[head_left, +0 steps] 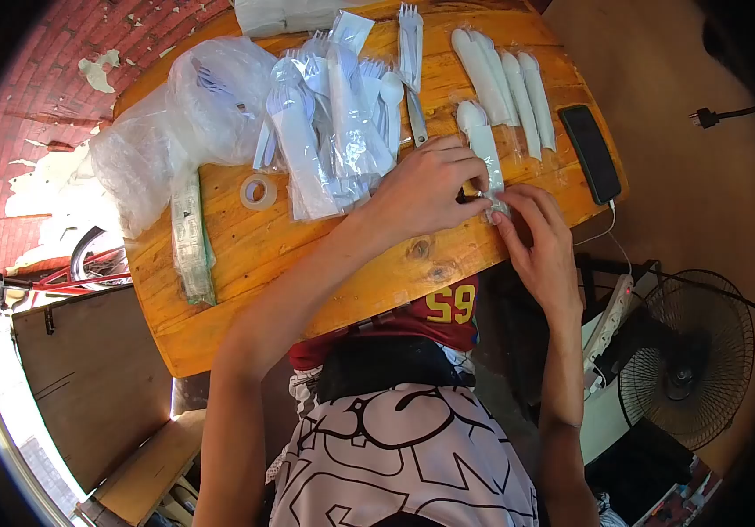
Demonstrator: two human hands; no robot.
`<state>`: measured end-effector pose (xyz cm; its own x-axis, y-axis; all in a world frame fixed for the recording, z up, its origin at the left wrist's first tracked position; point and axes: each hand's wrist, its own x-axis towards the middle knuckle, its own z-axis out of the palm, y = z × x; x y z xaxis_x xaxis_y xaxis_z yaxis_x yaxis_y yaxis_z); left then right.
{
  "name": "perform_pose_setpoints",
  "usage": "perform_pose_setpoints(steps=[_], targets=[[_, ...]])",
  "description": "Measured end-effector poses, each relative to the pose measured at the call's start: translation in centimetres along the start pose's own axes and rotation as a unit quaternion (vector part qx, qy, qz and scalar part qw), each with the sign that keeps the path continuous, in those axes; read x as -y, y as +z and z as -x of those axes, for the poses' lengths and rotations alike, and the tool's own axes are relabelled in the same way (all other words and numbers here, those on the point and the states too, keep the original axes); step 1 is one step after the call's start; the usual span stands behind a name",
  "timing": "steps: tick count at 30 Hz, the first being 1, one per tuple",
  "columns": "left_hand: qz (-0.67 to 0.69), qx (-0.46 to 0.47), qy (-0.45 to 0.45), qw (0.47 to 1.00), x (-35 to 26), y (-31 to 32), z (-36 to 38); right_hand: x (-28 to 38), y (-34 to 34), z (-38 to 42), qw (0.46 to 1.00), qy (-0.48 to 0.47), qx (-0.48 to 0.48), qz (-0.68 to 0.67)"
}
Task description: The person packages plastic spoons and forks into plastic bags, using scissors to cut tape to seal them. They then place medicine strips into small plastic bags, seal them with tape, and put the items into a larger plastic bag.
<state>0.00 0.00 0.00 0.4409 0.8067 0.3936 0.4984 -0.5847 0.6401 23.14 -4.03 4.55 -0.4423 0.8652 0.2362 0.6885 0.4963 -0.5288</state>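
A white plastic spoon in a clear wrapper, with a white strip like a folded napkin, lies on the wooden table. My left hand reaches over the wrapper's near end, fingers bent and pinching it. My right hand closes thumb and fingers on the same end from the right. The fingers hide part of that end. Beyond my left hand is a silver metal strip with a hole, below several white forks. Wrapped spoons lie in a row at the back right.
A pile of wrapped plastic forks and spoons lies left of centre, beside a clear plastic bag. A tape roll and a flat packet of clear sleeves are nearer. A cabled phone, power strip and fan are right.
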Motion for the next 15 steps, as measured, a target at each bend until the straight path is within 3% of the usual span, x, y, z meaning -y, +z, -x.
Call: perform_pose_setpoints(steps=[5,8,15], targets=[[0.042,-0.016,-0.049,0.998,-0.9,-0.3,0.0,0.9,0.3,-0.5,1.0,0.004,-0.014,0.022],[0.003,-0.028,0.007,1.0,-0.7,-0.1,0.1,0.7,0.3,-0.2,1.0,-0.004,-0.012,0.021],[-0.015,-0.003,0.013,1.0,-0.6,-0.2,0.2,-0.1,0.4,1.2,0.999,0.016,-0.025,-0.042]])
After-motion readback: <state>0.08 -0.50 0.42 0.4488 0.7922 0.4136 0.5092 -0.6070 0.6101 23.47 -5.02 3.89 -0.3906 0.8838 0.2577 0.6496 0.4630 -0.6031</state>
